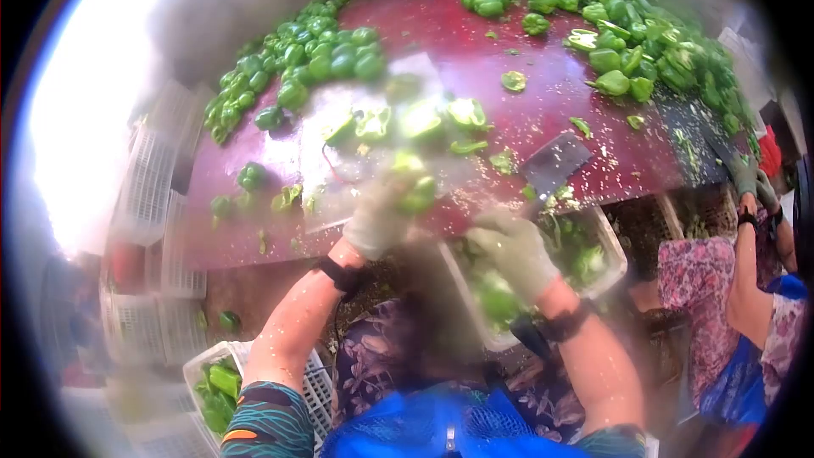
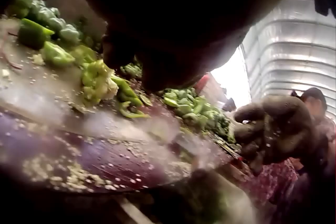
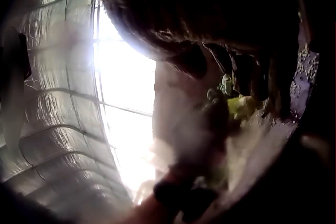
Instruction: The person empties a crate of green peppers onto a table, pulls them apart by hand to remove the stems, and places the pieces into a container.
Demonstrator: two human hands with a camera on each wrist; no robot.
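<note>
My gloved left hand (image 1: 377, 219) is over the table's near edge, its fingers around a green bell pepper (image 1: 417, 195); glare and blur soften this part. Cut pepper halves (image 1: 421, 120) lie just beyond it on a pale board (image 1: 326, 203). In the left wrist view that hand is a dark shape above opened pepper pieces (image 2: 98, 82). My gloved right hand (image 1: 513, 250) hovers over a white crate (image 1: 612, 259) holding green pieces. Its fingers are loosely bent, and nothing shows between them; the left wrist view has the right hand (image 2: 275, 129) from the side.
Heaps of whole green peppers (image 1: 314, 47) line the far side of the red table (image 1: 407, 13). A dark flat plate (image 1: 555, 161) lies among scattered seeds. White crates (image 1: 153, 174) stack at left; another crate (image 1: 199, 365) holds peppers. Another person's gloved hand (image 1: 744, 174) works at right.
</note>
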